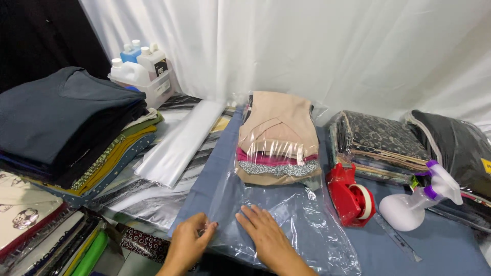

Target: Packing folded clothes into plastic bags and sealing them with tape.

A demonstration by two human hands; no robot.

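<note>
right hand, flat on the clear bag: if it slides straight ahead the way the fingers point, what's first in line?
Likely the folded garments inside the clear plastic bag. The right hand lies on the bag's empty end, fingers aimed up and slightly left, toward that stack; only loose plastic lies between.

Bright, even light falls from above my head; shadows are soft. Glare streaks the clear bag (286, 225) under my hands. The picture is sharp, slightly bowed at the edges.
</note>
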